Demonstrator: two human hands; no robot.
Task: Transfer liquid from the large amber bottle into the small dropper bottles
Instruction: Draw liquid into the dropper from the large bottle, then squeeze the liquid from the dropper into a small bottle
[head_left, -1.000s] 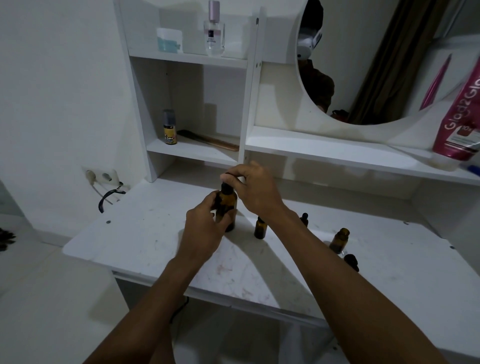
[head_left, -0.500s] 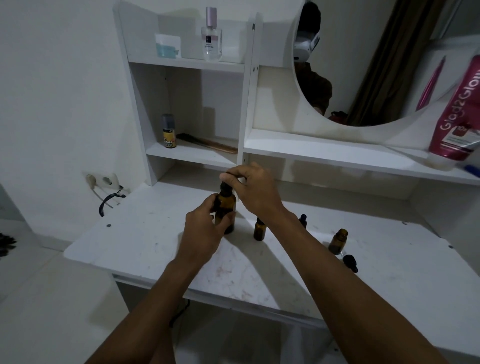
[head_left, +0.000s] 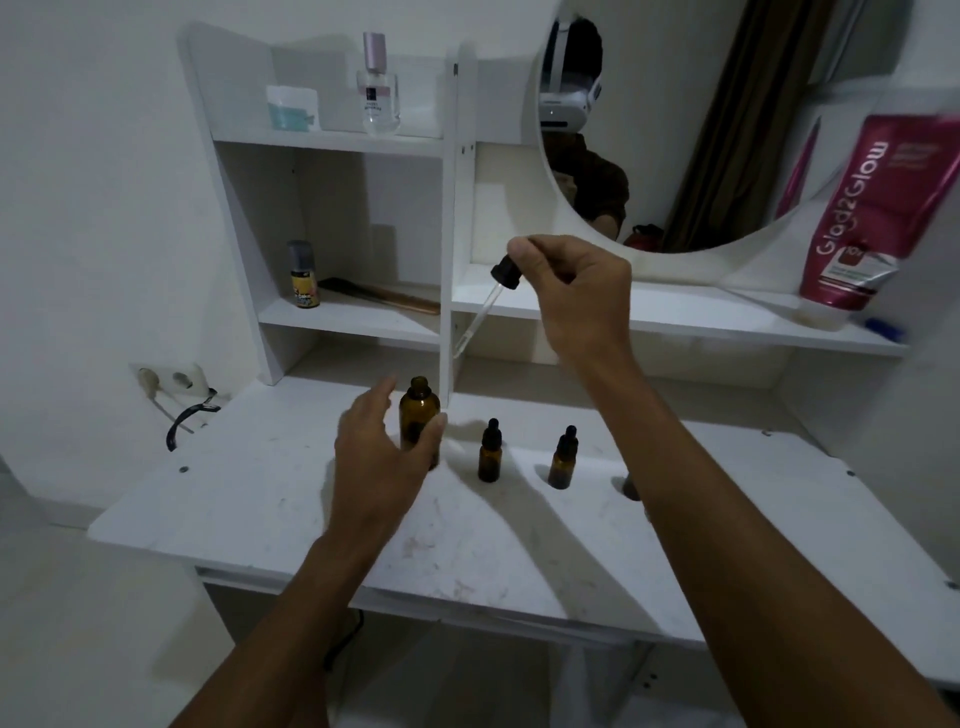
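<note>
1. Right hand (head_left: 576, 291) pinches dropper (head_left: 491, 296), frame centre, clear of the bottle.
2. Left hand (head_left: 382, 457) loose, cupped beside the big bottle (head_left: 418, 415), uncapped, on desk (head_left: 260, 509).
3. Small bottles (head_left: 490, 452) (head_left: 563, 460) capped; filling apparently not begun.

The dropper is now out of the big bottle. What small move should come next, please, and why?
Probably the left hand should uncap the nearer small amber dropper bottle. Both small amber bottles in clear view wear black caps, while the right hand holds the black-capped glass dropper above the open large amber glass bottle.
</note>
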